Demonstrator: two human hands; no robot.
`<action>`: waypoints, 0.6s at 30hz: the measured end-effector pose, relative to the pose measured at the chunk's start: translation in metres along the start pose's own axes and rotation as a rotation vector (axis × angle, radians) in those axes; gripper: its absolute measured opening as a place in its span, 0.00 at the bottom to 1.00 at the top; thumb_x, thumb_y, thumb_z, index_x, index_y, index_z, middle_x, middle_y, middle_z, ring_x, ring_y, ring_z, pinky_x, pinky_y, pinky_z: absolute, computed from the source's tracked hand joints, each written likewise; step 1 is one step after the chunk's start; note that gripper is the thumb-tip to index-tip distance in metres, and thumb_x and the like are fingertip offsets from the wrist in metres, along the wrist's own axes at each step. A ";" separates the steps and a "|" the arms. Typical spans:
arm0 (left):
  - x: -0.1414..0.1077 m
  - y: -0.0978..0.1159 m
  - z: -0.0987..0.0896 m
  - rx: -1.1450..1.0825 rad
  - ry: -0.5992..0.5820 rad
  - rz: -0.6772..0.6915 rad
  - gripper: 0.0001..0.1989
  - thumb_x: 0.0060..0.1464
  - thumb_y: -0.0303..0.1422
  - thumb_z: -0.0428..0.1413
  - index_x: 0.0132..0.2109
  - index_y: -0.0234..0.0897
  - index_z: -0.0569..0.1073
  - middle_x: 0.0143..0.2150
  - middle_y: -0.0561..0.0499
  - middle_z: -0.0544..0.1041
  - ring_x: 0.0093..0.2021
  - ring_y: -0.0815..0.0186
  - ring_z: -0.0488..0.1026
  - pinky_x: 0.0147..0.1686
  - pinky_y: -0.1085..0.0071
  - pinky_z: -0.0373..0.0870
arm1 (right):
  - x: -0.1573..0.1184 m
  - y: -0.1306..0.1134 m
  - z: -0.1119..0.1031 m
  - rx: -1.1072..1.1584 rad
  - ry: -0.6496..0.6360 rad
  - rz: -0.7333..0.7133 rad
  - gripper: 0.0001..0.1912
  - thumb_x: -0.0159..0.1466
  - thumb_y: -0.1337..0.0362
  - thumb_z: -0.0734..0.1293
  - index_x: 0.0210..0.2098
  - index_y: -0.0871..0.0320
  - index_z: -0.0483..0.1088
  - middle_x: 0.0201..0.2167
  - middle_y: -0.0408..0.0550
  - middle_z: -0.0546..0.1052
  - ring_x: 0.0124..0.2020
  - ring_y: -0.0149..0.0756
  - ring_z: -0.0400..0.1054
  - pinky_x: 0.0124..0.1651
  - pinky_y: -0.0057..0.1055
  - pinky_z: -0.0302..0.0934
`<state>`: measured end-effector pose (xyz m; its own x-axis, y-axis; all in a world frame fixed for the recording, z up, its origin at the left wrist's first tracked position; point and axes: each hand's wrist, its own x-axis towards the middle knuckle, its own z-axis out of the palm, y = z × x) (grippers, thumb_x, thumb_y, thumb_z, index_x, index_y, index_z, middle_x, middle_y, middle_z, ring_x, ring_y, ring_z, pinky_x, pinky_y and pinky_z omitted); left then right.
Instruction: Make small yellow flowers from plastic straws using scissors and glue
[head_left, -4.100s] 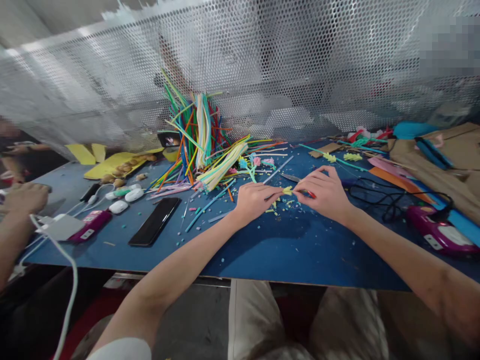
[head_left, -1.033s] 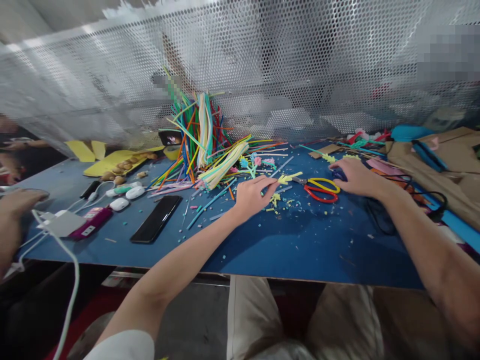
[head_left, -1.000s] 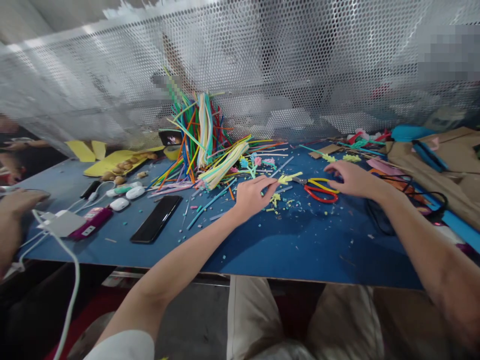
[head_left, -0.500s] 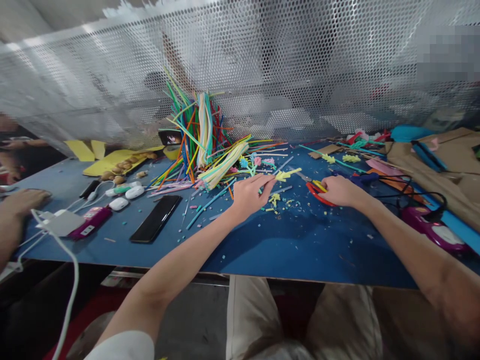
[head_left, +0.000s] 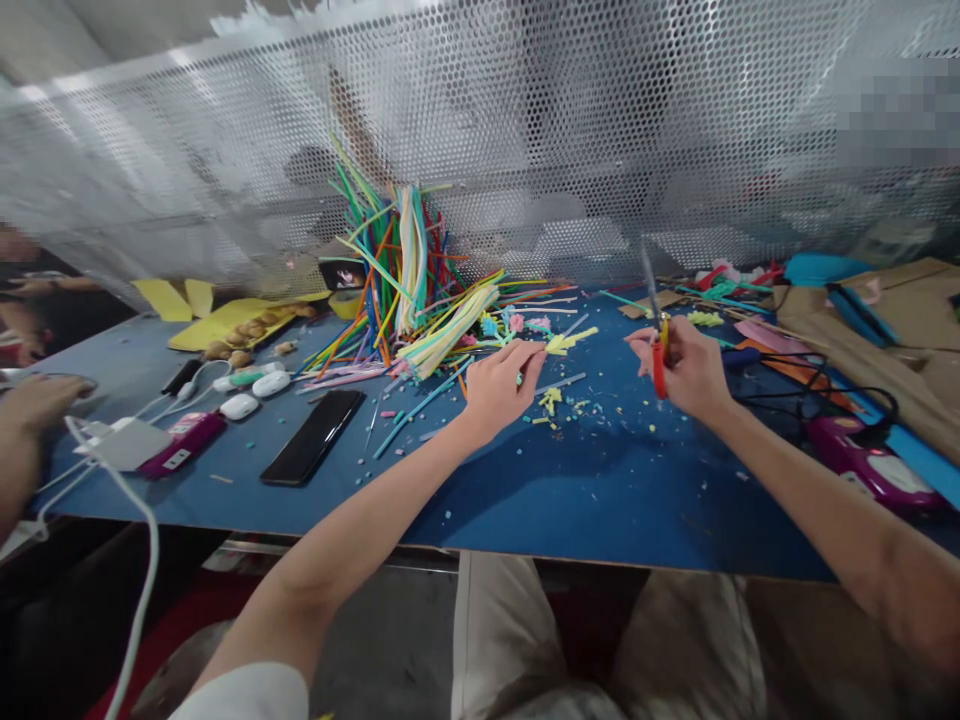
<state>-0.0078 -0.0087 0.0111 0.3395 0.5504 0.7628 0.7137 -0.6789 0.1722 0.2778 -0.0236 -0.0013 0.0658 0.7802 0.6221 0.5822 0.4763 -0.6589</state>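
My left hand [head_left: 504,385] pinches a pale yellow piece of pipe cleaner [head_left: 571,341], whose short branches stick out to the right past my fingertips. My right hand [head_left: 691,368] holds a pair of scissors [head_left: 659,368] by the red and yellow handles, with the blades pointing up and away from me. The thumb and a finger of that hand reach out to the left. Below the yellow piece, small yellow clippings [head_left: 551,402] and blue-green bits lie on the blue table [head_left: 525,500]. A bundle of pale pipe cleaners [head_left: 448,332] rests just beyond my left hand.
Many coloured pipe cleaners [head_left: 375,265] stand against the perforated metal screen [head_left: 600,130]. A black phone [head_left: 313,438] and a purple power strip [head_left: 182,443] are at left. Another purple power strip [head_left: 870,465] and brown paper [head_left: 919,300] are at right. Another person's hand [head_left: 45,400] rests far left.
My right hand has turned the scissors from pointing left at the yellow piece to pointing upward, away from it. My left hand stays almost in place, still pinching the piece.
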 end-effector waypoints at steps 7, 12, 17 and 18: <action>-0.003 0.006 0.002 -0.001 -0.181 0.027 0.14 0.70 0.37 0.49 0.47 0.44 0.79 0.42 0.53 0.83 0.38 0.69 0.79 0.30 0.74 0.62 | -0.009 -0.024 0.022 0.420 -0.068 0.045 0.16 0.61 0.55 0.73 0.35 0.50 0.61 0.43 0.48 0.80 0.33 0.37 0.75 0.36 0.39 0.74; -0.004 0.008 0.002 -0.005 -0.227 0.041 0.14 0.70 0.37 0.49 0.46 0.43 0.80 0.42 0.52 0.83 0.36 0.69 0.79 0.28 0.74 0.62 | -0.011 -0.022 0.024 0.353 -0.063 0.060 0.15 0.59 0.57 0.75 0.35 0.51 0.64 0.38 0.46 0.80 0.36 0.39 0.76 0.41 0.40 0.73; -0.004 0.006 0.007 -0.010 -0.169 0.080 0.14 0.69 0.41 0.52 0.49 0.42 0.80 0.41 0.50 0.83 0.35 0.69 0.79 0.28 0.74 0.63 | -0.011 -0.021 0.022 0.329 -0.051 0.053 0.13 0.59 0.59 0.73 0.34 0.52 0.64 0.34 0.44 0.79 0.32 0.35 0.74 0.36 0.36 0.70; -0.005 0.006 0.007 -0.011 -0.167 0.085 0.14 0.69 0.42 0.52 0.49 0.43 0.81 0.41 0.50 0.83 0.35 0.69 0.79 0.29 0.75 0.63 | -0.011 -0.021 0.022 0.292 -0.053 0.041 0.12 0.60 0.59 0.73 0.34 0.52 0.64 0.33 0.43 0.78 0.31 0.35 0.74 0.35 0.35 0.69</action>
<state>-0.0006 -0.0117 0.0039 0.4959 0.5637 0.6606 0.6721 -0.7309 0.1192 0.2466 -0.0333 -0.0036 0.0372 0.8177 0.5745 0.3219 0.5344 -0.7815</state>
